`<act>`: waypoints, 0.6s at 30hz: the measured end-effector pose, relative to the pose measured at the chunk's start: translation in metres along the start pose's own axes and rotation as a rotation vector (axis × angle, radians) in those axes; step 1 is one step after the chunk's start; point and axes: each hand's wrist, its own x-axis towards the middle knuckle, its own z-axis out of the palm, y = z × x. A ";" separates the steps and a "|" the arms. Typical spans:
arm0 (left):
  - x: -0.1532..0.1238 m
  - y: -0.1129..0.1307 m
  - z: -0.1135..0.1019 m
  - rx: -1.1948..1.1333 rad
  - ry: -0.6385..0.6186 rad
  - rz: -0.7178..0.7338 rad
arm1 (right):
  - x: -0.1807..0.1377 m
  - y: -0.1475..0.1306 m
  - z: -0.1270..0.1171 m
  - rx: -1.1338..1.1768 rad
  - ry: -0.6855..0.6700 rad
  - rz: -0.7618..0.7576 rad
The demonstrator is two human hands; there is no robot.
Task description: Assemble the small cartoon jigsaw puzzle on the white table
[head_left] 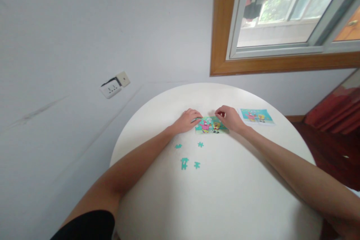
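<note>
A partly assembled jigsaw puzzle (206, 128) with a pink starfish and a yellow sponge cartoon figure lies flat on the white round table (239, 187). My left hand (188, 120) rests at its left edge, fingers stretched out and thumb apart, touching the upper left corner. Over the upper right part is my right hand (231, 119), thumb and fingertips pinched together; whatever is between them is too small to make out. Nearer to me lie several loose teal puzzle pieces: one piece (200, 144) below the puzzle, another piece (178, 146) to its left, and more farther down (197, 165).
A printed picture sheet (257, 116) with the same cartoon lies right of my right hand. Behind the table stands a white wall with a socket (111, 88) and a wood-framed window (222, 66). A red curtain (337, 105) hangs at the right.
</note>
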 end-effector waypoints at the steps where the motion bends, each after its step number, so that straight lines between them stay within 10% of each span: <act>1: 0.000 0.000 0.000 0.000 0.001 0.005 | -0.004 -0.011 0.000 0.037 -0.025 -0.060; 8: 0.000 0.001 -0.001 -0.017 0.006 0.004 | -0.033 -0.074 0.006 0.175 -0.420 -0.451; 18: 0.001 0.001 -0.001 -0.013 0.005 0.010 | -0.040 -0.082 0.012 0.150 -0.574 -0.438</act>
